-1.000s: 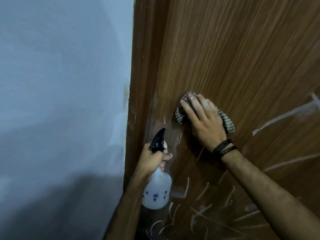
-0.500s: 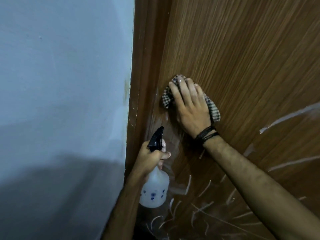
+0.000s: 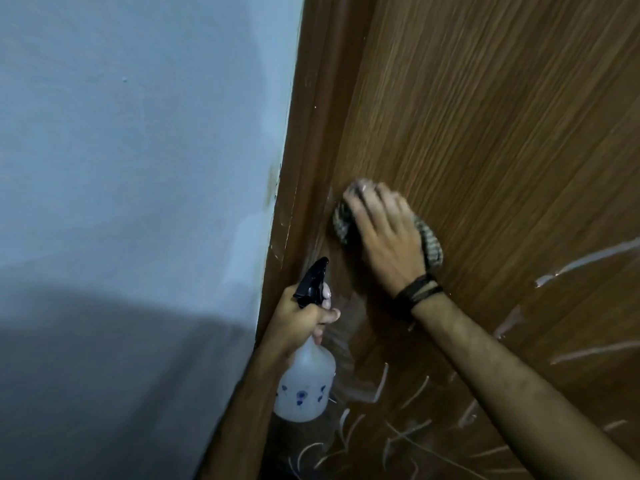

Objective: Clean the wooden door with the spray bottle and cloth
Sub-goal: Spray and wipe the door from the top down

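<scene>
1. We press the cloth [image 3: 429, 242] flat against the wooden door [image 3: 502, 133] with our right hand [image 3: 384, 233], fingers spread for even pressure.
2. Our left hand [image 3: 301, 323] grips the spray bottle [image 3: 306, 386] near the frame, ready to wet more.

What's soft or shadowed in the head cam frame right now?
Head view: the right hand and the checked cloth under it are motion-smeared, fingertips worst; the left hand and spray bottle read sharper. A broad dark shadow covers the lower part of the wall. The door grain stays legible, its straight edge leaning from the wide-angle lens.
</scene>
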Demonstrator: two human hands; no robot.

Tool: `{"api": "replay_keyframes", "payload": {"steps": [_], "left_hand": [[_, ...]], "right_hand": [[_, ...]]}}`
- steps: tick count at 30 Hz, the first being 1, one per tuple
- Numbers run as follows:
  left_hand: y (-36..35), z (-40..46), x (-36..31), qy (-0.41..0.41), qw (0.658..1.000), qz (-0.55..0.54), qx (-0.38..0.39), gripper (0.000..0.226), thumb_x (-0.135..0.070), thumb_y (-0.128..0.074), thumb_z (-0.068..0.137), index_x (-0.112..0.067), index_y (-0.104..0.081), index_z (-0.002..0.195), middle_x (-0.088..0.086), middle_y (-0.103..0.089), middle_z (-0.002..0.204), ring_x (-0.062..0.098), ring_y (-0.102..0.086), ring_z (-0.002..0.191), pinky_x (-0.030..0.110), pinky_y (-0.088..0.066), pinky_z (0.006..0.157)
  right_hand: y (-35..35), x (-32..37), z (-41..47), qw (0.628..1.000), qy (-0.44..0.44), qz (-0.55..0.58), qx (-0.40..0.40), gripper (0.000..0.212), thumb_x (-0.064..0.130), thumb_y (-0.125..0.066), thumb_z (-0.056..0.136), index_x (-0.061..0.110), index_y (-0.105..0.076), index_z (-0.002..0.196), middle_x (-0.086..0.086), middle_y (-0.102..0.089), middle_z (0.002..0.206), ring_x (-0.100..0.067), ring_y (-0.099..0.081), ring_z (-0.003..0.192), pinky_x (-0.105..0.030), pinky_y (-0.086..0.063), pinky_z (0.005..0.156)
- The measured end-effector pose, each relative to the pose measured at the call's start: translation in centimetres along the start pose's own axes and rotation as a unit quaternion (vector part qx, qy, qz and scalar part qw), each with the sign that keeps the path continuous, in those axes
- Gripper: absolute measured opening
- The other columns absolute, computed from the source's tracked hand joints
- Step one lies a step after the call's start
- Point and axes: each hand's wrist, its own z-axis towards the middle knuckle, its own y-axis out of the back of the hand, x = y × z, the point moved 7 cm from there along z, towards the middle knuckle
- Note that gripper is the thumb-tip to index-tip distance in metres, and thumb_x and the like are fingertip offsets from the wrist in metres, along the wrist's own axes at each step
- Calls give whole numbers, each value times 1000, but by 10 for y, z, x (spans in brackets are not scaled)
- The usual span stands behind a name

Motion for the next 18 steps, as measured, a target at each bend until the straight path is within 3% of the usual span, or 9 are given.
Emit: {"api": "replay_keyframes", "payload": {"steps": [2,4,9,16,18], "left_hand": [[2,0,-2,-5,1000,-6,-4,28,15,-61,86,-12,-57,87,2,-51,72,10,-40,45,23,-36,45],[4,0,-1,-9,1000,-4,-5,29,15,-62,86,-13,-57,85,3,-51,72,10,-39,46,24,-36,46],[13,-1,1,-14,1000,0,-12,30,15,-62,86,-15,-56,83,4,-51,73,11,-39,45,26,-35,49],[5,-5,2,3,1000,9,0,29,14,-61,87,-13,-55,82,5,-51,67,12,-37,43,25,-34,49],[1,-8,2,2,1000,2,4,29,16,-60,87,-13,-55,84,5,-51,71,12,-37,43,24,-34,47]], "right_hand": [[9,-15,32,997,-61,33,-30,51,1,-43,97,9,-43,148,-15,-45,150,-33,-35,138,-44,-21,121],[9,-9,45,996,-56,49,-41,46,2,-39,100,8,-45,145,-16,-46,150,-33,-35,138,-44,-21,121],[-13,24,18,999,1,51,0,41,4,-37,102,5,-49,141,-19,-49,147,-35,-35,137,-46,-23,119],[-23,57,-33,980,188,33,60,39,7,-35,100,8,-58,131,-15,-58,139,-32,-54,127,-42,-31,113],[-16,44,-25,984,171,36,43,37,7,-37,99,8,-54,131,-15,-59,138,-33,-52,127,-42,-31,112]]}}
